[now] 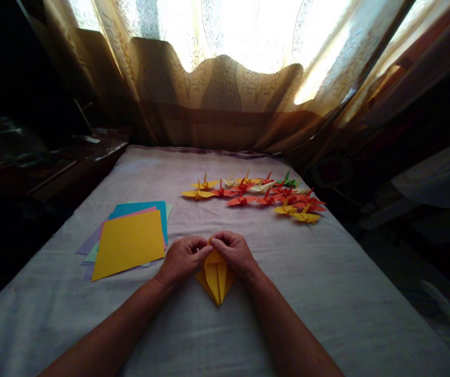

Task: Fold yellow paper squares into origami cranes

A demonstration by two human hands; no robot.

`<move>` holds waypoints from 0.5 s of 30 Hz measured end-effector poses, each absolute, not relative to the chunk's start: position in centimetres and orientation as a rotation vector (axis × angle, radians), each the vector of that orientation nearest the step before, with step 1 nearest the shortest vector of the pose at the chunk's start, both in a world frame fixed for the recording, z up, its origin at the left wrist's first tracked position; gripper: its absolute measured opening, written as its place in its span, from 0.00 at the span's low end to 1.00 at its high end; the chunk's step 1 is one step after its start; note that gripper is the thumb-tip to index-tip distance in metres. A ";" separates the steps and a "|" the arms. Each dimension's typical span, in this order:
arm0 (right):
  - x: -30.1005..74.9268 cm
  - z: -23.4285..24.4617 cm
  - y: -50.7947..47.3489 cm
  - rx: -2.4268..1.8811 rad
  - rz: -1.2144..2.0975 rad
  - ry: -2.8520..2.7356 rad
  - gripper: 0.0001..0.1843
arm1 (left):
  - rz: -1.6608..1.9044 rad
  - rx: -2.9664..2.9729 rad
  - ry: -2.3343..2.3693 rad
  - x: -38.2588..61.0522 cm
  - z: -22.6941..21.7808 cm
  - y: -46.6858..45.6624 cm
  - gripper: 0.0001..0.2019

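A partly folded sheet of yellow origami paper point(217, 272) lies on the cloth in front of me, its narrow point toward me. My left hand point(183, 256) pinches its far tip between thumb and fingers from the left. From the right, my right hand point(236, 253) grips the same tip, its thumb close to the left one. The hands cover part of the paper's upper end. Left of my hands sits a stack of coloured square sheets, with a yellow sheet point(128, 244) on top and a blue sheet point(160, 209) showing behind it.
Several folded paper cranes stand at the back right, among them a yellow crane point(306, 216), a red crane point(242, 200) and a green crane point(287, 182). A pale checked cloth point(307, 314) covers the surface. Beyond its far edge hangs a patterned curtain point(225, 89).
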State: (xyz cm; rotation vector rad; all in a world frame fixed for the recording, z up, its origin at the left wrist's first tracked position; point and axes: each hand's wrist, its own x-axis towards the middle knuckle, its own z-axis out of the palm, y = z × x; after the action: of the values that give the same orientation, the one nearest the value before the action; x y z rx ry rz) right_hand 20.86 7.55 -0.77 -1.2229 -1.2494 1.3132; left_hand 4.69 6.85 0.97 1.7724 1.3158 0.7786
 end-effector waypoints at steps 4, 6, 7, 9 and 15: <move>20.8 -0.6 7.4 -1.224 1.340 -1.212 0.14 | 0.830 1.747 1.332 4.8 0.7 6.9 0.16; 20.9 -0.6 7.4 -1.214 1.389 -1.204 0.15 | 0.845 1.773 1.345 4.9 0.6 6.9 0.16; 20.9 -0.5 7.4 -1.206 1.417 -1.200 0.16 | 0.846 1.791 1.352 4.9 0.6 6.9 0.16; 21.0 -0.5 7.4 -1.192 1.457 -1.202 0.16 | 0.836 1.831 1.359 4.8 0.7 6.9 0.17; 21.1 -0.5 7.4 -1.152 1.449 -1.210 0.16 | 0.787 1.926 1.365 4.8 1.0 6.7 0.19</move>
State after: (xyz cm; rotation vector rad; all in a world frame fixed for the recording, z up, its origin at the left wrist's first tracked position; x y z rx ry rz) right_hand 21.07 7.38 -0.49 -1.1515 -1.2098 1.4489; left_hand 4.82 6.73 1.05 1.9258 1.3647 0.7869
